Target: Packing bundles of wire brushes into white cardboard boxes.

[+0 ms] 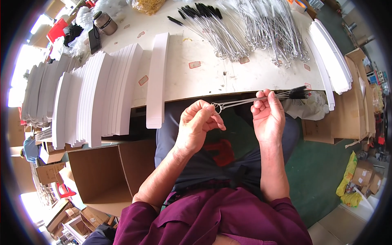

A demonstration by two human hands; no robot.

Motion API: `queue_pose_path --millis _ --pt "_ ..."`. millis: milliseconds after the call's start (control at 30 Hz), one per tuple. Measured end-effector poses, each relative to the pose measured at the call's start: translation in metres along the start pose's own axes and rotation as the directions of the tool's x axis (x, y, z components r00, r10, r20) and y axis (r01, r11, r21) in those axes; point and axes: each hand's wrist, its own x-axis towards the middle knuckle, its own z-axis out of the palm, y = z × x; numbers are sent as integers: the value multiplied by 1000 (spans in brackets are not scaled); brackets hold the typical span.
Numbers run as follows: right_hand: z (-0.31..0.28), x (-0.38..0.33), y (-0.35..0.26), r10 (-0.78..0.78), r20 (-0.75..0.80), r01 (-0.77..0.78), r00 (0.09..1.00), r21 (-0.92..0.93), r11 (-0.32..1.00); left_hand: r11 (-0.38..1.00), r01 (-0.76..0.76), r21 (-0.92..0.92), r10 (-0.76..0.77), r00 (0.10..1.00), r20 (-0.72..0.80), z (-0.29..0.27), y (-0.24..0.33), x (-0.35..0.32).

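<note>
A small bundle of wire-handled brushes (241,101) with black bristles lies level between my hands, just off the table's front edge. My left hand (195,125) pinches the looped ends of the handles. Closer to the bristles, my right hand (269,118) has its fingers and thumb closed around the wire shafts. Beyond, on the table, lie a pile of black-bristled brushes (224,41) and a larger pile of white-bristled brushes (273,32), loops toward me. One long, narrow white box (157,81) lies apart at the left, its near end overhanging the edge.
Rows of similar white boxes (98,90) cover the table's left side; more white boxes (332,57) lie at the right edge. A metal bottle (105,23) and a phone (94,40) are back left. An open cardboard box (98,175) stands below left, another carton (339,118) at right.
</note>
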Motion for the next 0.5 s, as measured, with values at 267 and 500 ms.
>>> queue_pose_path --millis 267,500 --pt "-4 4 -5 -51 32 53 998 -50 997 971 82 225 -60 993 -105 14 4 -3" --pt "-5 4 -4 -66 20 68 998 -94 993 975 11 224 8 996 -86 13 4 -2"
